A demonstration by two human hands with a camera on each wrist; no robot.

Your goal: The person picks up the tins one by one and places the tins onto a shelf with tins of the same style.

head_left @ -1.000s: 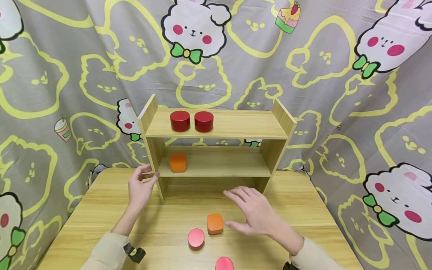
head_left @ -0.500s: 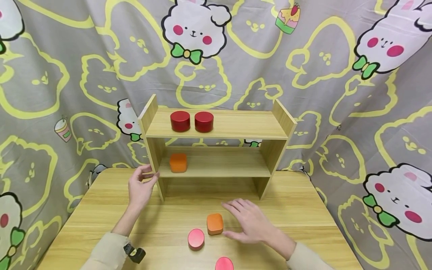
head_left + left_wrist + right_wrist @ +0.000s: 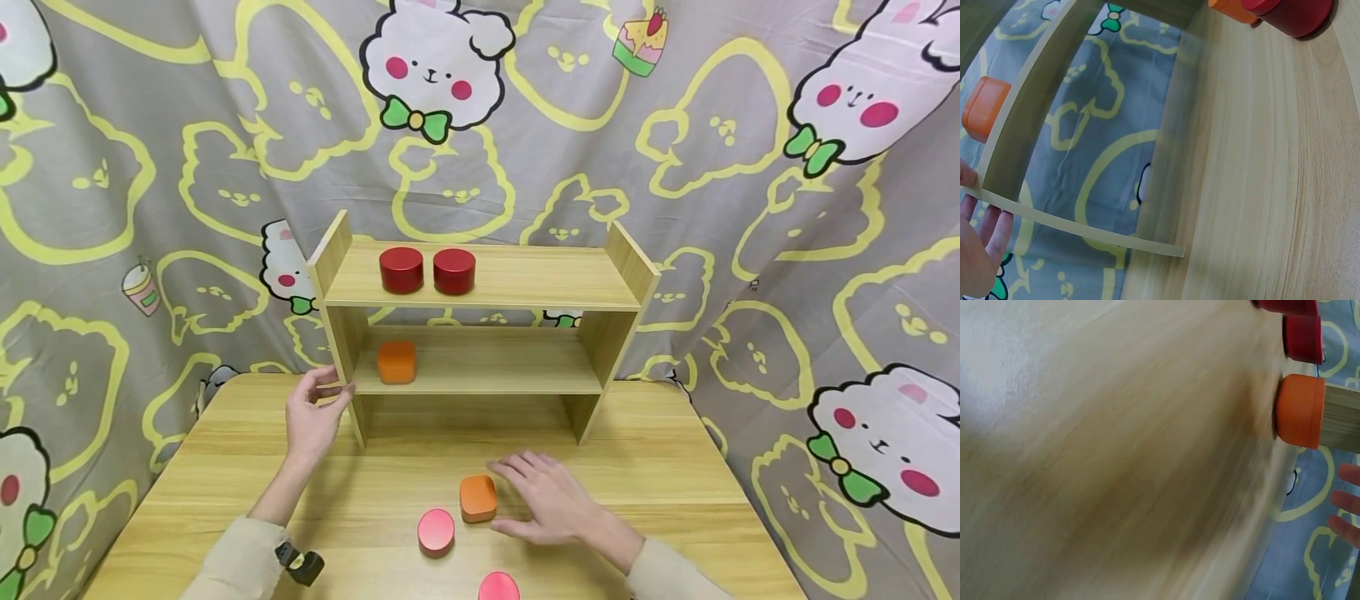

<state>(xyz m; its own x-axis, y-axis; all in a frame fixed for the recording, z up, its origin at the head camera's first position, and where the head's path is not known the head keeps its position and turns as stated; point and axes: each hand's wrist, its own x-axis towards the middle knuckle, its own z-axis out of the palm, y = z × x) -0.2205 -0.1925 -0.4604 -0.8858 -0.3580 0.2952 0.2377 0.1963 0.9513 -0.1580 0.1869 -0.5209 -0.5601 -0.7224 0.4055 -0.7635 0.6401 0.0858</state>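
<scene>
My left hand (image 3: 313, 412) pinches the left side panel of a small wooden shelf (image 3: 480, 392), thumb on one face and fingers on the other, as the left wrist view (image 3: 985, 240) also shows. Just left of my right hand (image 3: 543, 500) is an orange rounded-square box (image 3: 478, 498) on the table. The right hand's fingers are spread and slightly bent, with a small gap to that box. In the right wrist view only fingertips (image 3: 1346, 503) show, near the orange box (image 3: 1300, 411).
Two dark red round boxes (image 3: 401, 271) stand on the top board. Another orange box (image 3: 396, 362) sits at the left of the middle board. Two pinkish-red round boxes (image 3: 436, 532) are on the wooden table (image 3: 187, 500), nearer me. A patterned curtain (image 3: 675, 208) hangs behind.
My right hand has come down and toward me, from in front of the shelf to beside the orange box on the table. The left hand keeps its place on the shelf.
</scene>
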